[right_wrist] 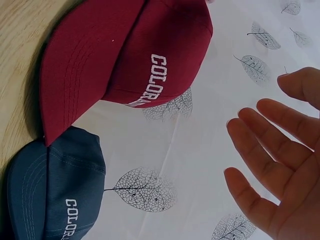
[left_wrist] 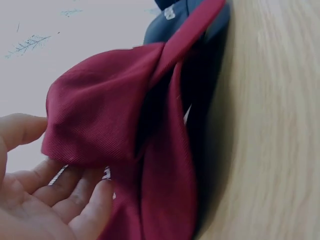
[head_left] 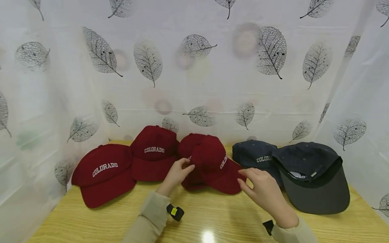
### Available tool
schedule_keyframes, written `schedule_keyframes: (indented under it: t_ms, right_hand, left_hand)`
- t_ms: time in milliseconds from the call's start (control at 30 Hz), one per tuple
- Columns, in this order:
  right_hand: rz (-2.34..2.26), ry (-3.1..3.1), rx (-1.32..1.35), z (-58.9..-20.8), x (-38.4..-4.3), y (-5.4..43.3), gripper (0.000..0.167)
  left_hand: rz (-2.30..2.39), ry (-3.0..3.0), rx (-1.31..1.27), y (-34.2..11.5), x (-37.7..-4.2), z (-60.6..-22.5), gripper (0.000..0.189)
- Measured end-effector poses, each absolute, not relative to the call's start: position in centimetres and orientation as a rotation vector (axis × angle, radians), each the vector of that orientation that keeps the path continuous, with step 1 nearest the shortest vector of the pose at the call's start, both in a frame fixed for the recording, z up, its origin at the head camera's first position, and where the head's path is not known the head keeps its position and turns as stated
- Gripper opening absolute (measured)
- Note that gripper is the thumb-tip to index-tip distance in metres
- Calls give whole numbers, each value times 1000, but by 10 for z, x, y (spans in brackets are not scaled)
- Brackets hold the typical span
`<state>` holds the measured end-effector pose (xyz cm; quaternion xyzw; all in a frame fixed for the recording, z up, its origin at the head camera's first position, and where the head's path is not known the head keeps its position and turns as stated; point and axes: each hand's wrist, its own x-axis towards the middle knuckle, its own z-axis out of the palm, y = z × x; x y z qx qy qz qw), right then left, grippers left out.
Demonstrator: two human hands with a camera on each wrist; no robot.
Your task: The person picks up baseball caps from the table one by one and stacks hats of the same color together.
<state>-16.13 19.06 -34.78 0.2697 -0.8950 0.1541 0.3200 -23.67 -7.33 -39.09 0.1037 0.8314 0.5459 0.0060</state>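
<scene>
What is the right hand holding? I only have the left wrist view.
Observer: Nothing; the right hand is open, near the top red cap.
Operator: And what sits at the far left?
Observer: In the head view, another red cap, with COLORADO across its front.
Operator: What about the far right?
Observer: A dark blue cap, its inside showing in the head view.

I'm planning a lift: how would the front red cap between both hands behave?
The front red cap seems hollow cloth, so probably light. Its crown may dent, being woven fabric; its brim looks stiffer, holding a smooth curve.
</scene>
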Motion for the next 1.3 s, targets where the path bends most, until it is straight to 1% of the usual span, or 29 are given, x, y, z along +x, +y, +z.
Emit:
schedule_keyframes:
  t_ms: [200, 433, 600, 733, 833, 1033, 1100, 1167, 1300]
  right_hand:
    - [400, -2362, 710, -349, -162, 190, 22]
    - [389, -2375, 715, -349, -161, 188, 24]
    - [393, -2366, 728, -349, -161, 188, 23]
    - [395, -2357, 729, -349, -161, 189, 23]
    - [400, -2362, 722, -348, -161, 189, 23]
    - [420, -2351, 725, -348, -161, 190, 23]
    - [420, -2346, 725, -347, -162, 191, 23]
    - [424, -2344, 724, -347, -162, 191, 22]
    - [431, -2353, 709, -347, -162, 191, 21]
  left_hand:
    - [1901, 2392, 274, -67, -237, -396, 29]
    - [1921, 2413, 281, -63, -237, -400, 20]
    - [2029, 2231, 357, -59, -235, -399, 24]
    - [2107, 2054, 426, -57, -233, -397, 39]
    - [2166, 1974, 495, -55, -233, -396, 43]
    - [2230, 1922, 558, -52, -228, -390, 24]
    - [2226, 1917, 571, -51, -226, -387, 21]
    - [2226, 1891, 605, -51, -224, -385, 22]
    - [2200, 1811, 688, -50, -220, -382, 34]
